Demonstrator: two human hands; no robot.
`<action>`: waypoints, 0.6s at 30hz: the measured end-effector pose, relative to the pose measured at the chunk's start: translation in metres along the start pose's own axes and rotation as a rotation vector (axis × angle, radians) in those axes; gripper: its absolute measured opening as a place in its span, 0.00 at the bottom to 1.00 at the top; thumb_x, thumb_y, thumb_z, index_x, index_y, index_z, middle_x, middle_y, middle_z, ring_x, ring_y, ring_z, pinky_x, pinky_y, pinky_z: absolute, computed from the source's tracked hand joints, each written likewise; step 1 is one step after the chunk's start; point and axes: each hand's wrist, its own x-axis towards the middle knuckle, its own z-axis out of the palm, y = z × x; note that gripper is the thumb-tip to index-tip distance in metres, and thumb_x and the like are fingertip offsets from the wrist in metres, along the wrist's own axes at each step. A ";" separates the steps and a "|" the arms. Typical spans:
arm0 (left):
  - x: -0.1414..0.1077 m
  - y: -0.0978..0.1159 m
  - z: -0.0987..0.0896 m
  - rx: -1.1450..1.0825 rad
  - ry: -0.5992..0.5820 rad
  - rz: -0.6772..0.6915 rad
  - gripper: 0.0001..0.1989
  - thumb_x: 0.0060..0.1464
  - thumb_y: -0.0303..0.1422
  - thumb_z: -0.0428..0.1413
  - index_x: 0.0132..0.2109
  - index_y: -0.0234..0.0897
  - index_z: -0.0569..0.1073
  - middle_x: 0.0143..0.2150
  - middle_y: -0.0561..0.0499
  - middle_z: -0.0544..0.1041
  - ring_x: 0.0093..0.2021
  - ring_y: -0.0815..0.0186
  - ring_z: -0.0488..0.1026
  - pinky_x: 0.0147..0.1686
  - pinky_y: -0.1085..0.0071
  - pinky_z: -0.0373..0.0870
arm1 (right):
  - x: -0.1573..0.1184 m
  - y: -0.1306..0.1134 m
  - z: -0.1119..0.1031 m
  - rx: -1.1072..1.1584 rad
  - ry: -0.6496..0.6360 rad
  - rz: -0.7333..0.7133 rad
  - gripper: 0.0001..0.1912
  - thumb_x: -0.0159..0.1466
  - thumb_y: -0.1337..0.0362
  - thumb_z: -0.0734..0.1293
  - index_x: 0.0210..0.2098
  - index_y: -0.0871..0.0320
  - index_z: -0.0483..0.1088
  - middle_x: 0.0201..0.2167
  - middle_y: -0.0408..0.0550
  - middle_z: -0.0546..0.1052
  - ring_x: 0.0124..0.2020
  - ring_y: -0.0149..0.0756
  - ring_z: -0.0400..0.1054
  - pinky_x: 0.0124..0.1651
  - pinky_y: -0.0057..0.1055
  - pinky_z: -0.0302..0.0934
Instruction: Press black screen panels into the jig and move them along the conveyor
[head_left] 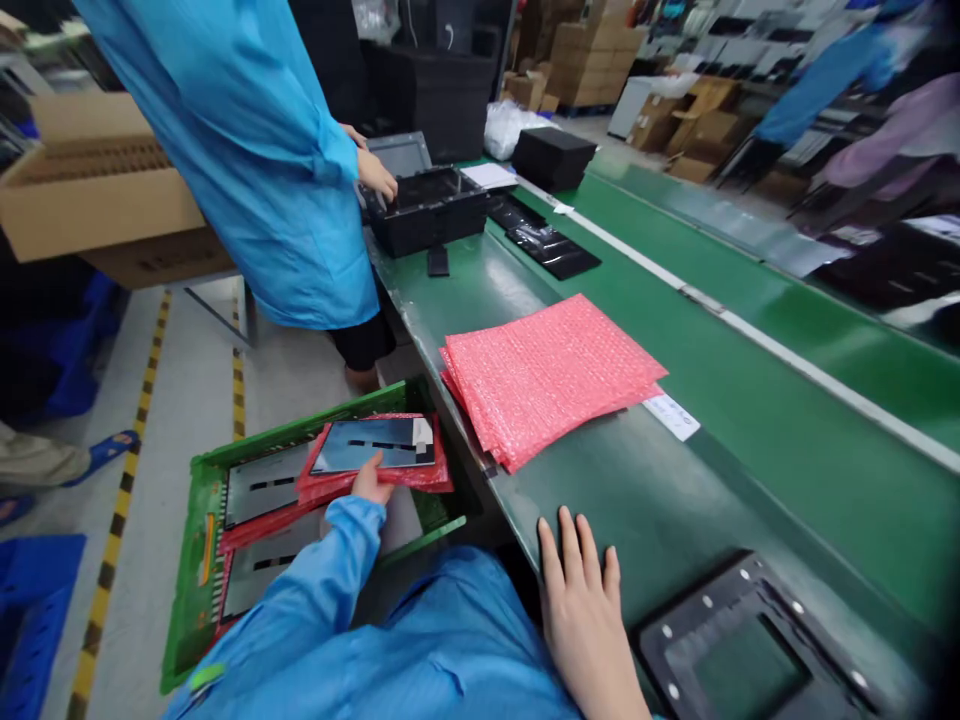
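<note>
My left hand (373, 484) grips the near edge of a flat display panel (364, 447), its thumb on top and the other fingers hidden beneath. Pink bubble wrap lies under that panel. It is over a green plastic crate (187, 560), where more grey panels (270, 485) lie with pink wrap between them. On the green bench my right hand (581, 615) rests palm down, fingers spread, holding nothing. Ahead of it is a stack of pink bubble-wrap bags (555, 375). To its right sits a black frame (750, 650) with a rectangular opening and light round spots.
A co-worker in a blue smock (292, 170) stands ahead on the left, hands at an open black case (431, 210). Black plastic-wrapped pieces (551, 248) and a stack of black blocks (553, 158) lie farther along the bench. A cardboard box (97, 215) stands at left.
</note>
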 end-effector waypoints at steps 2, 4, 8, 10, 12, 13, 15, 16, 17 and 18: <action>-0.028 0.010 -0.019 -0.112 -0.010 0.015 0.12 0.65 0.29 0.50 0.52 0.30 0.72 0.40 0.46 0.78 0.38 0.66 0.78 0.42 0.65 0.77 | -0.001 0.001 0.000 0.021 0.009 0.006 0.39 0.65 0.76 0.56 0.72 0.60 0.38 0.69 0.65 0.47 0.70 0.60 0.39 0.63 0.65 0.45; -0.061 0.025 -0.039 -0.197 -0.040 0.051 0.12 0.64 0.26 0.49 0.51 0.30 0.72 0.35 0.48 0.79 0.34 0.67 0.79 0.42 0.68 0.78 | -0.003 0.002 0.001 0.084 0.022 0.013 0.32 0.67 0.69 0.60 0.69 0.63 0.50 0.70 0.66 0.47 0.70 0.62 0.39 0.64 0.65 0.43; -0.131 0.051 -0.062 -0.381 -0.122 0.179 0.14 0.62 0.23 0.48 0.50 0.36 0.74 0.30 0.53 0.81 0.31 0.69 0.80 0.43 0.72 0.79 | -0.007 -0.006 0.001 0.533 0.143 0.099 0.30 0.67 0.54 0.64 0.64 0.62 0.60 0.67 0.64 0.56 0.68 0.57 0.48 0.65 0.60 0.46; -0.161 0.055 -0.060 -0.445 -0.159 0.207 0.17 0.62 0.22 0.46 0.50 0.40 0.76 0.28 0.55 0.81 0.29 0.70 0.80 0.43 0.75 0.78 | -0.003 -0.018 -0.006 0.952 0.181 0.209 0.32 0.66 0.49 0.65 0.63 0.60 0.62 0.64 0.62 0.62 0.66 0.51 0.55 0.66 0.53 0.50; -0.185 0.053 -0.049 -0.464 -0.205 0.182 0.19 0.62 0.22 0.45 0.48 0.45 0.77 0.27 0.57 0.81 0.28 0.71 0.80 0.43 0.79 0.76 | 0.005 -0.031 -0.021 1.436 0.140 0.316 0.35 0.62 0.43 0.66 0.62 0.56 0.63 0.62 0.60 0.65 0.63 0.48 0.60 0.65 0.48 0.54; -0.195 0.049 -0.042 -0.467 -0.237 0.155 0.20 0.62 0.22 0.44 0.47 0.46 0.78 0.27 0.58 0.81 0.29 0.72 0.80 0.43 0.81 0.75 | 0.010 -0.037 -0.031 1.674 0.106 0.344 0.38 0.60 0.39 0.66 0.61 0.55 0.64 0.62 0.60 0.65 0.62 0.48 0.62 0.64 0.48 0.55; -0.210 0.039 -0.024 -0.459 -0.320 0.103 0.20 0.63 0.23 0.44 0.47 0.46 0.78 0.28 0.58 0.82 0.31 0.73 0.80 0.43 0.84 0.74 | 0.015 -0.042 -0.054 2.040 0.076 0.367 0.41 0.57 0.34 0.66 0.60 0.54 0.65 0.62 0.57 0.66 0.62 0.47 0.62 0.63 0.47 0.56; -0.215 0.032 -0.014 -0.440 -0.368 0.073 0.19 0.63 0.23 0.44 0.48 0.46 0.77 0.29 0.58 0.82 0.32 0.73 0.80 0.45 0.84 0.73 | 0.015 -0.042 -0.066 2.158 0.094 0.366 0.41 0.56 0.33 0.66 0.59 0.54 0.67 0.61 0.56 0.67 0.62 0.47 0.61 0.63 0.47 0.55; -0.219 0.024 -0.005 -0.407 -0.412 0.042 0.19 0.63 0.24 0.45 0.49 0.45 0.76 0.29 0.57 0.82 0.33 0.72 0.80 0.46 0.82 0.73 | 0.012 -0.041 -0.076 2.236 0.124 0.381 0.41 0.55 0.32 0.67 0.57 0.54 0.68 0.60 0.55 0.69 0.62 0.47 0.61 0.63 0.47 0.55; -0.222 0.017 0.003 -0.363 -0.450 0.020 0.17 0.63 0.24 0.46 0.51 0.43 0.75 0.29 0.56 0.82 0.33 0.70 0.81 0.48 0.79 0.74 | 0.007 -0.039 -0.085 2.286 0.160 0.394 0.42 0.52 0.32 0.68 0.54 0.54 0.71 0.57 0.54 0.72 0.61 0.48 0.63 0.63 0.48 0.56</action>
